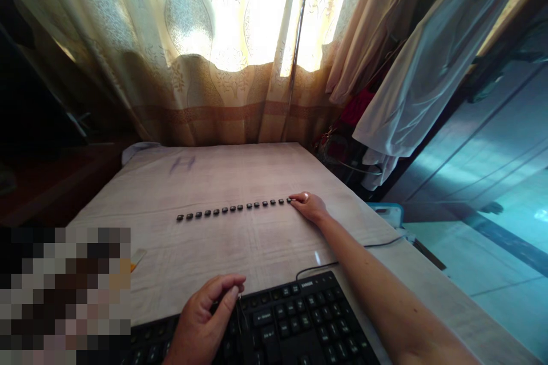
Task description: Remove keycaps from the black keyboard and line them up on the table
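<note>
My right hand (309, 206) reaches across the cloth-covered table, its fingertips pinched on a small black keycap (289, 200) at the right end of a row. Several more black keycaps (232, 209) make up that row, spaced out in a slightly slanting line. Over the black keyboard (299, 325), my left hand (209, 311) is closed, thumb against forefinger. A thin wire tool (242, 313) seems to hang from that pinch; its lower part blends into the dark keys. Top-row positions beside the left hand look bare of caps. The left forearm hides part of the keyboard.
A black cable (317, 267) runs from the keyboard under my right forearm toward the table's right edge. A small clear-and-orange item (137, 259) lies at left beside a blurred-out patch. Curtains (222, 97) hang behind the table (240, 165); clothes (411, 74) hang at right.
</note>
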`<act>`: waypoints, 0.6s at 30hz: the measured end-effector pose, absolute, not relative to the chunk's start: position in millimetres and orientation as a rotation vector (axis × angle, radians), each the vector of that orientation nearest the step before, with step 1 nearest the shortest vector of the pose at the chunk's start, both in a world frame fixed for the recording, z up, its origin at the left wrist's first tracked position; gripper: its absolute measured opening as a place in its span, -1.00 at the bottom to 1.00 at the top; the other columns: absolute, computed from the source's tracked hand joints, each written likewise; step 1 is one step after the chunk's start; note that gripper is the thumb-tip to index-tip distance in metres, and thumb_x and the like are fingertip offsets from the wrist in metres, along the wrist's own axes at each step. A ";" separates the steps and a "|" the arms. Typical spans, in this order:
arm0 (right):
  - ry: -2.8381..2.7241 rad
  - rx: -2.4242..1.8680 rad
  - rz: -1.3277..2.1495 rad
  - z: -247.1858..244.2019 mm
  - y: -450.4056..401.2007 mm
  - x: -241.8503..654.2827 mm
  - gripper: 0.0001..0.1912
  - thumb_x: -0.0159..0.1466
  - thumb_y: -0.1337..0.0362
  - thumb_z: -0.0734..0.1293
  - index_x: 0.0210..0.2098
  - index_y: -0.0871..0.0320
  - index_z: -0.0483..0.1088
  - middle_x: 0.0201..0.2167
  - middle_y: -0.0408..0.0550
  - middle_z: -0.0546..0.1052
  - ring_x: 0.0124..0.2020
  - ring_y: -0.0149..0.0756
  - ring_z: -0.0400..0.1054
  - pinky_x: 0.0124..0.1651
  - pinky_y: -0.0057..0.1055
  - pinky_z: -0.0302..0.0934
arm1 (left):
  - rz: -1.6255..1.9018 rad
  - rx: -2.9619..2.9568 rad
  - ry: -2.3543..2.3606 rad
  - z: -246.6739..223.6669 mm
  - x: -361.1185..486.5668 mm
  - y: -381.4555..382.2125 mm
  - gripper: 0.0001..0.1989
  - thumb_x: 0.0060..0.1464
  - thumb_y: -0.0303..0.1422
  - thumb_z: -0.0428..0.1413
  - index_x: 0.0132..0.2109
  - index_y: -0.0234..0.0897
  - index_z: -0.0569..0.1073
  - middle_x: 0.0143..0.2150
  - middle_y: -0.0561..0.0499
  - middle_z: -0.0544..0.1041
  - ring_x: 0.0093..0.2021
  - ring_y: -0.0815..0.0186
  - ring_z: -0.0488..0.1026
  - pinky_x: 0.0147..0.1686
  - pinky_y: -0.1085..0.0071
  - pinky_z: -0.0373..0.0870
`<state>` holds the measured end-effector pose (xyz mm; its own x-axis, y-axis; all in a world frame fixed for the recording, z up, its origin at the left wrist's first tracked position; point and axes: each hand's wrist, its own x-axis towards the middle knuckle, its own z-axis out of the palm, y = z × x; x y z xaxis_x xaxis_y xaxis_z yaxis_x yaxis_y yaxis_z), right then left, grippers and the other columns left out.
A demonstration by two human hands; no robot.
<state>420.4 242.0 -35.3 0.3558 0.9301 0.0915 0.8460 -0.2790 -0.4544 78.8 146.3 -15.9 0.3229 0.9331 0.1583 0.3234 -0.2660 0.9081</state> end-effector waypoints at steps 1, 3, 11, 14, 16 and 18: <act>-1.549 -2.201 0.268 -35.1 242.1 420.6 -0.72 0.21 0.17 0.32 -0.11 -0.07 0.56 -0.17 -0.14 0.60 -0.16 -0.23 0.46 -0.18 -0.42 0.28 | 0.934 1.770 1.124 -15.7 78.8 146.4 -0.76 0.01 -0.17 0.12 -0.27 -0.14 0.63 -0.33 0.01 0.67 -0.34 0.24 0.61 -0.23 0.42 0.56; -1.551 -2.204 0.269 -34.9 242.2 420.8 -0.72 0.21 0.17 0.32 -0.10 -0.07 0.55 -0.16 -0.15 0.60 -0.17 -0.24 0.46 -0.17 -0.43 0.28 | 0.930 1.767 1.120 -15.5 78.8 146.6 -0.75 0.02 -0.17 0.12 -0.26 -0.14 0.63 -0.34 0.01 0.67 -0.34 0.24 0.61 -0.25 0.42 0.56; -1.541 -2.201 0.266 -35.7 241.9 421.0 -0.72 0.21 0.17 0.33 -0.10 -0.05 0.55 -0.17 -0.13 0.60 -0.18 -0.24 0.47 -0.16 -0.41 0.28 | 0.918 1.738 1.128 -19.1 78.8 147.6 -0.74 0.01 -0.15 0.12 -0.26 -0.15 0.63 -0.33 0.00 0.66 -0.34 0.23 0.61 -0.23 0.40 0.56; -1.531 -2.197 0.260 -36.5 241.8 421.1 -0.72 0.20 0.17 0.33 -0.11 -0.04 0.55 -0.17 -0.13 0.61 -0.17 -0.23 0.47 -0.15 -0.40 0.28 | 0.912 1.751 1.132 -19.6 78.4 147.8 -0.74 0.02 -0.16 0.11 -0.25 -0.14 0.63 -0.32 0.00 0.66 -0.32 0.23 0.61 -0.22 0.40 0.55; -1.526 -2.189 0.260 -37.4 242.0 421.6 -0.71 0.20 0.17 0.34 -0.09 -0.03 0.55 -0.17 -0.12 0.61 -0.16 -0.22 0.47 -0.14 -0.39 0.29 | 0.916 1.759 1.132 -18.9 78.2 147.4 -0.75 0.02 -0.17 0.11 -0.26 -0.13 0.63 -0.32 0.01 0.66 -0.31 0.23 0.61 -0.23 0.42 0.55; -1.524 -2.176 0.263 -38.5 242.4 422.4 -0.70 0.20 0.17 0.33 -0.09 -0.02 0.54 -0.17 -0.10 0.61 -0.17 -0.21 0.47 -0.14 -0.38 0.29 | 0.924 1.762 1.135 -18.0 78.4 146.9 -0.75 0.01 -0.17 0.11 -0.27 -0.13 0.63 -0.32 0.01 0.66 -0.31 0.23 0.61 -0.24 0.43 0.55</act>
<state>422.4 242.4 -38.5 0.3655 0.9246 0.1072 0.8350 -0.2748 -0.4768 78.4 146.9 -18.0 0.3228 0.9357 0.1425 0.3289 -0.2521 0.9101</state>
